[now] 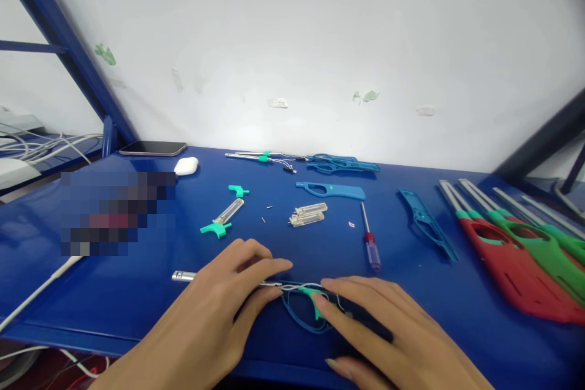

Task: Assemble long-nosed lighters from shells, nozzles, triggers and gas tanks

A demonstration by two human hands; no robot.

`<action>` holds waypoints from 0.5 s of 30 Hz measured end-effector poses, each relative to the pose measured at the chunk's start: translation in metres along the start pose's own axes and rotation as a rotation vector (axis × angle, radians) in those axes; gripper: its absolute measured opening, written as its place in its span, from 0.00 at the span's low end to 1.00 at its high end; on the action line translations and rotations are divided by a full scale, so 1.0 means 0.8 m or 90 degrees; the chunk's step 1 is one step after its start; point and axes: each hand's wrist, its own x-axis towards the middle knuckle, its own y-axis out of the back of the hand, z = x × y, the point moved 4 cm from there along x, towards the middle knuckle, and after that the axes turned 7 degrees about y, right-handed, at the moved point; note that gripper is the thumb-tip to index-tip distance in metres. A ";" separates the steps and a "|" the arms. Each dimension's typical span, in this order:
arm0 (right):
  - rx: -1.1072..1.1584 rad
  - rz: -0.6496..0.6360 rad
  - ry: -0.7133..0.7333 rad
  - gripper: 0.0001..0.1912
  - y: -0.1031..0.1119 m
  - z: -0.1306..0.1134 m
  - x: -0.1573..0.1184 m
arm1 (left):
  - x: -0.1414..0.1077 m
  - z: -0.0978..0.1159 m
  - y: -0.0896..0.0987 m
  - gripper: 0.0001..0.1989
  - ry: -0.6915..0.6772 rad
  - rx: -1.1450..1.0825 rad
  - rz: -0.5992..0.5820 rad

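A blue half-shell of a long-nosed lighter (pixel 297 318) lies at the desk's front edge. Along its top runs a metal lighter tube (pixel 183 276), with white wires (pixel 292 286) leading right. My left hand (pixel 223 298) is closed over the tube, thumb and forefinger at its right end. A green trigger (pixel 316 304) sits within the shell's loop. Fingers of my right hand (pixel 388 323) press on the trigger and wires; the palm hides the shell's handle end. Beyond my hands lie loose green triggers (pixel 216 230) and clear fuel tanks (pixel 308 218).
A screwdriver (pixel 372 250) and blue half-shell (pixel 427 223) lie to the right, beside several red and green lighters (pixel 498 256). Another half-shell (pixel 338 191), stacked shells (pixel 345 164) and wired tubes (pixel 244 158) lie farther back. A phone (pixel 153 148) and white case (pixel 186 166) are back left.
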 end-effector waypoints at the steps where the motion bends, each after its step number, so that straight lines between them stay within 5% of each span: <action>1: 0.006 -0.003 0.000 0.19 0.000 0.000 -0.001 | 0.000 0.001 -0.001 0.19 -0.018 0.009 -0.017; 6: 0.036 -0.004 -0.005 0.18 0.000 0.001 -0.003 | -0.002 0.001 -0.010 0.40 -0.086 0.038 -0.105; 15: 0.084 0.014 -0.033 0.16 -0.002 -0.001 -0.008 | -0.006 0.001 -0.011 0.43 -0.099 0.029 -0.119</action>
